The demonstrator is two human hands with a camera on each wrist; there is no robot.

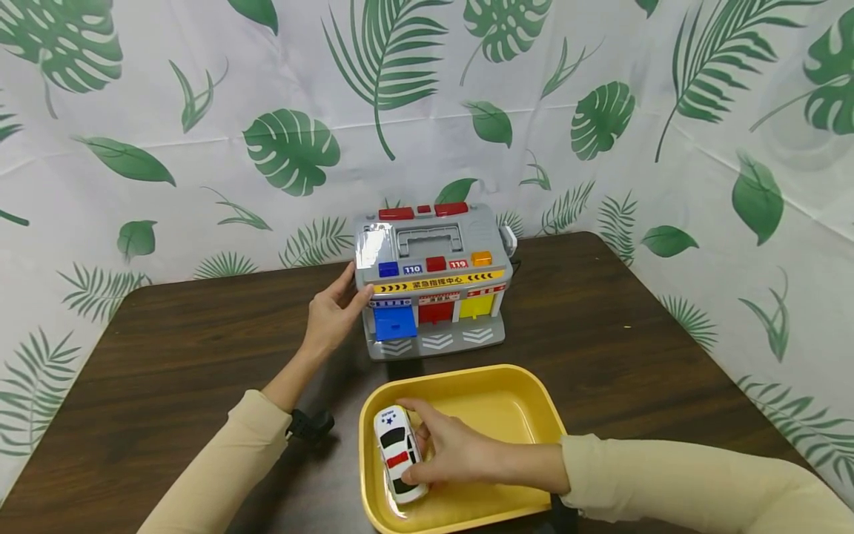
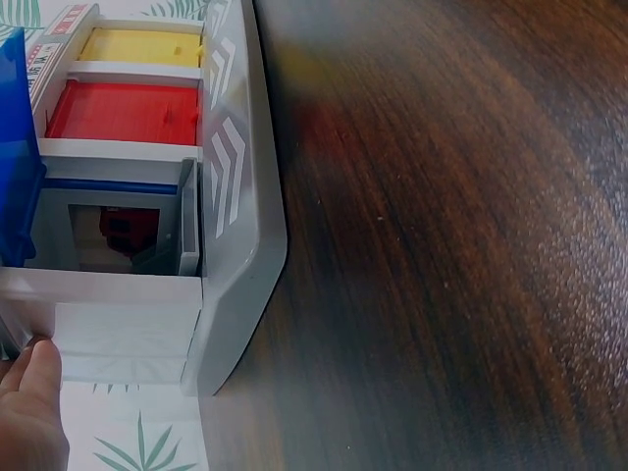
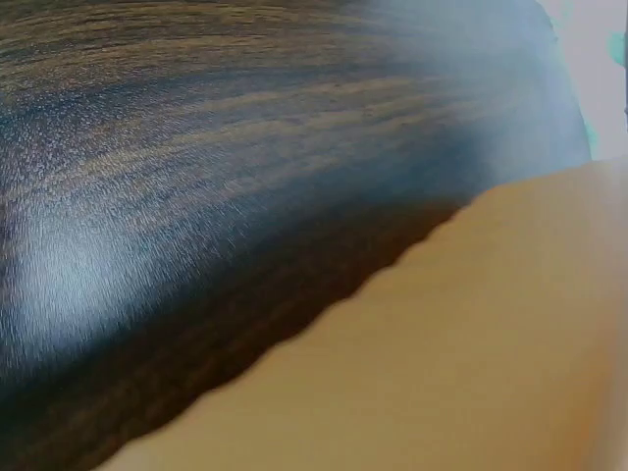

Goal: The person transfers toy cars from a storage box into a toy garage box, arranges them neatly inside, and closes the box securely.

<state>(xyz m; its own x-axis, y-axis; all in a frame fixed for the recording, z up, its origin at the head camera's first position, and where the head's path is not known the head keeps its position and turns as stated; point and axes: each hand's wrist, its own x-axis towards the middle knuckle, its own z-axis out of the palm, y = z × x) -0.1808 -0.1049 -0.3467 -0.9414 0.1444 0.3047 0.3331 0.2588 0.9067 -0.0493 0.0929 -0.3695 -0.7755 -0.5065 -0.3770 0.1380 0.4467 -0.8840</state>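
A grey and white toy rescue station [image 1: 437,259] stands near the back of the table, with blue, red and yellow garage doors. My left hand [image 1: 333,315] holds its front left corner, thumb at the front and fingers along the side. The blue door [image 2: 18,147] is swung up, baring the compartment behind it, where something dark red shows. The red door [image 2: 128,113] and yellow door [image 2: 142,46] are down. Inside a yellow tray [image 1: 534,404], my right hand [image 1: 460,449] grips a white toy police car [image 1: 394,449] between thumb and fingers.
Dark wood table [image 1: 220,348] surrounds the toys. A leaf-print cloth [image 1: 427,111] hangs behind and at the sides. A black wrist strap device [image 1: 310,425] sits on the left wrist. A blurred yellow-orange surface [image 3: 422,363] fills the right wrist view's lower part.
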